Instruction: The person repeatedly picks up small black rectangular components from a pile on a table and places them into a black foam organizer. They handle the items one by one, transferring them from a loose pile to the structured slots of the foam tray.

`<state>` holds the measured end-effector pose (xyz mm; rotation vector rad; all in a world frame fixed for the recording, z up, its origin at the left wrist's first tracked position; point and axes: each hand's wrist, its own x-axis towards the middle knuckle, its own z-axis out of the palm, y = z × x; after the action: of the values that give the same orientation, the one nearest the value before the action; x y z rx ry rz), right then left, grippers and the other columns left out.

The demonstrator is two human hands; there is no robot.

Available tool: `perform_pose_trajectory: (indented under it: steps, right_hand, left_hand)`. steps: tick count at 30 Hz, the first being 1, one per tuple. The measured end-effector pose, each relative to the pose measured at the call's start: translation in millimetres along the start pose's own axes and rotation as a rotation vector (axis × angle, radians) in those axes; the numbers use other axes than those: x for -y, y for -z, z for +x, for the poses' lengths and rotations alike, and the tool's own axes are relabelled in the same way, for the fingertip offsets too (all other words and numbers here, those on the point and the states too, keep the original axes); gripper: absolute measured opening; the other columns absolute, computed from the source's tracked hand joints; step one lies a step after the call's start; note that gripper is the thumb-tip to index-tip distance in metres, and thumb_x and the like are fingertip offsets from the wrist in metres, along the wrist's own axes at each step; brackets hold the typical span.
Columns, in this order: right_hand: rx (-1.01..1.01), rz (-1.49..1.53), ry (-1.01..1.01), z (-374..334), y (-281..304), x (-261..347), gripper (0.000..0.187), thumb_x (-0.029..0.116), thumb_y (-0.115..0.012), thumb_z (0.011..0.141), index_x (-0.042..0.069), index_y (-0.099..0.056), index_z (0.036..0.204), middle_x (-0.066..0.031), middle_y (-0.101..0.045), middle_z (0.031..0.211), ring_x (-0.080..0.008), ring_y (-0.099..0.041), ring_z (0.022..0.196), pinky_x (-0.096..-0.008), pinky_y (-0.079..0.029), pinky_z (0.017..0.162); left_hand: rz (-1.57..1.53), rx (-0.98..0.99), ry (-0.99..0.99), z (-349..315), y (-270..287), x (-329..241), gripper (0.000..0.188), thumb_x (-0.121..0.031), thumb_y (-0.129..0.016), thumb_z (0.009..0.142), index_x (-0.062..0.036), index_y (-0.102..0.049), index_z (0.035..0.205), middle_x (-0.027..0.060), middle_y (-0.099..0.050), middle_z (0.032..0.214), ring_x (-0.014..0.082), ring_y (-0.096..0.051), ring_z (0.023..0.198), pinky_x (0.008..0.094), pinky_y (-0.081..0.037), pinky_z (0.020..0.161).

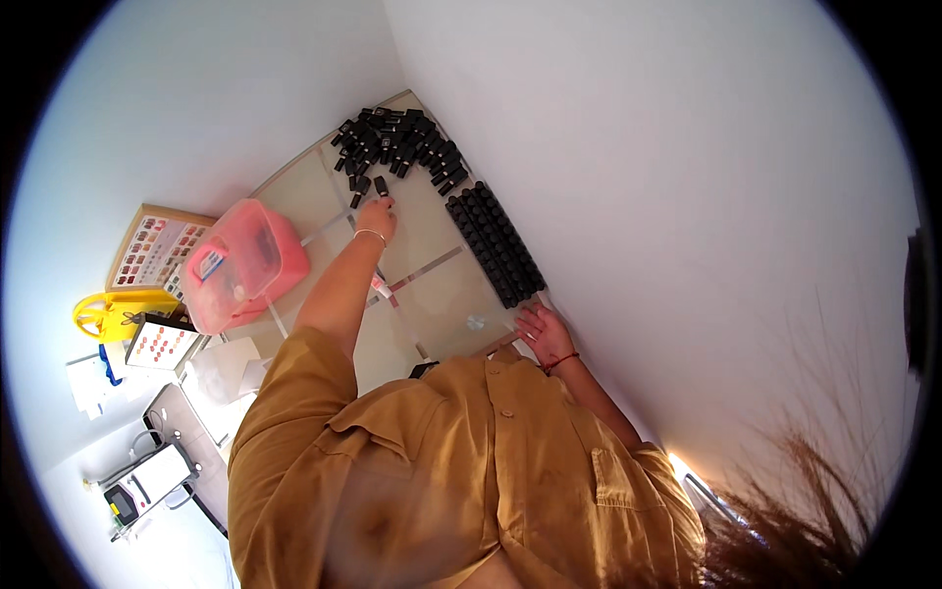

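Observation:
My left arm stretches across the pale tabletop, and the fingers of my left hand close on a small black bottle. Just beyond it lies a loose heap of similar black bottles, many of them on their sides, in the far corner. Along the wall on the right, more black bottles stand packed in straight rows. At the near end of those rows rests my right hand, fingers apart and nothing visible in it.
A pink translucent box with a handle stands at the table's left. Beside it are a framed swatch chart, a smaller swatch card and a yellow bag. A small white tube lies mid-table. White walls border the corner.

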<state>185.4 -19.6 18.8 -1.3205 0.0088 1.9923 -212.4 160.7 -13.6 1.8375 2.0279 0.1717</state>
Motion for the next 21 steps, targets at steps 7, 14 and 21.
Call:
perform_pose_trajectory:
  steps: [7,14,21]
  right_hand:
    - [0.011,-0.140,0.002,2.5,1.3,-7.2,0.033,0.021,-0.049,0.087,0.008,-0.043,0.116,-0.0118,-0.053,0.114,-0.0249,-0.055,0.097,-0.0372,-0.045,0.083]
    - [0.064,-0.337,-0.068,-3.2,1.2,-20.1,0.024,0.017,-0.048,0.087,0.009,-0.048,0.109,-0.0073,-0.059,0.103,-0.0183,-0.059,0.087,-0.0314,-0.047,0.072]
    - [0.142,-0.500,-0.178,-18.4,-17.2,-27.5,0.030,0.017,-0.047,0.089,0.008,-0.044,0.117,-0.0082,-0.059,0.104,-0.0177,-0.060,0.084,-0.0293,-0.048,0.072]
  left_hand:
    - [0.050,0.031,0.012,-71.4,29.2,-49.8,0.021,-0.010,-0.051,0.078,-0.0136,-0.049,0.099,0.0158,-0.053,0.096,0.0340,-0.055,0.090,0.0422,-0.046,0.075]
    - [0.093,0.136,-0.253,-142.4,28.7,-81.5,0.019,-0.014,-0.046,0.080,-0.0124,-0.050,0.098,0.0153,-0.054,0.089,0.0336,-0.057,0.083,0.0419,-0.047,0.070]
    - [-0.092,0.239,-0.522,-194.0,-18.2,-123.1,0.016,-0.015,-0.045,0.081,-0.0102,-0.052,0.095,0.0161,-0.054,0.087,0.0350,-0.057,0.079,0.0432,-0.046,0.068]
